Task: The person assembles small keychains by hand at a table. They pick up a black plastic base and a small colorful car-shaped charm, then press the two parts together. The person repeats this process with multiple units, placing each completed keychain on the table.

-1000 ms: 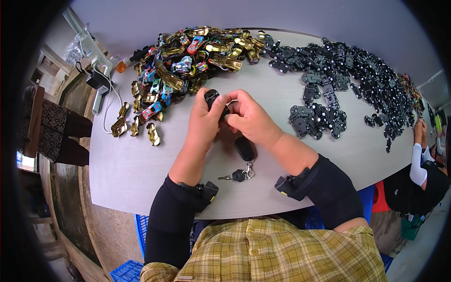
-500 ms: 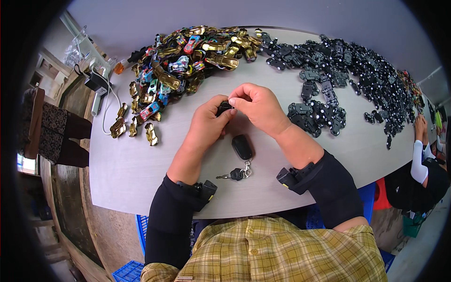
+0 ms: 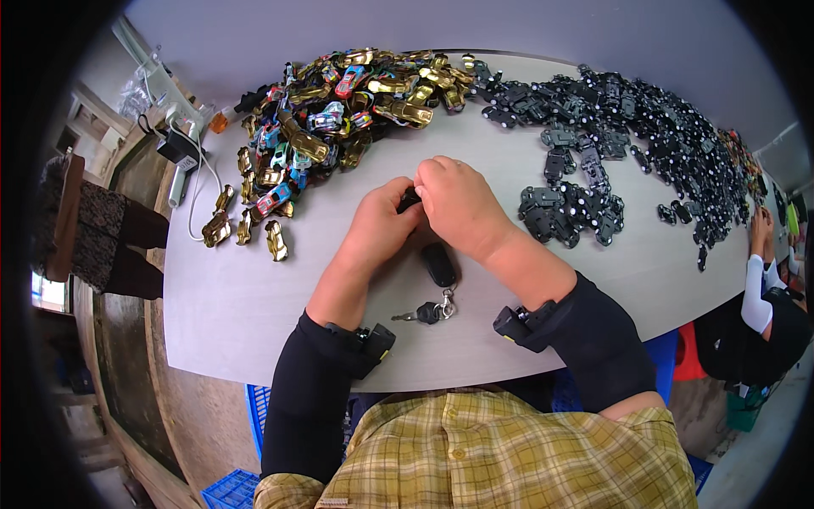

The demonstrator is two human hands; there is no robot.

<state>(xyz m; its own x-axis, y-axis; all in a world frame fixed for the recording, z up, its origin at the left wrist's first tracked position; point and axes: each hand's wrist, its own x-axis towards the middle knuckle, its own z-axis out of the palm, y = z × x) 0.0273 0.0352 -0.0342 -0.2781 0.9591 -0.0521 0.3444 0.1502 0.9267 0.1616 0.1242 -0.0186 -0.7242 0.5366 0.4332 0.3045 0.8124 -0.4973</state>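
Note:
My left hand [image 3: 380, 219] and my right hand [image 3: 458, 204] meet over the middle of the table. Between the left thumb and fingers is a small black part [image 3: 409, 198], mostly covered, so its exact kind stays hidden. The right fingers are closed and pressed against its top. Just below the hands lies a black key fob [image 3: 438, 264], joined by a metal ring to a key [image 3: 417, 315] with a black head. Beyond the hands, a heap of gold and coloured toy car bodies [image 3: 303, 145] spreads to the left. Black toy car chassis [image 3: 593, 170] with wheels are piled at the right.
A power strip [image 3: 181, 182] with a black adapter [image 3: 176, 148] and white cable stands at the table's left edge. Several gold car bodies [image 3: 275, 241] lie loose near it. A person stands at the left; another in white sleeves [image 3: 755, 288] sits at the far right. Blue crates [image 3: 231, 490] are below.
My right hand has turned and drawn its fingers closed over the small black part, hiding more of it. Both hands stay close together in about the same place.

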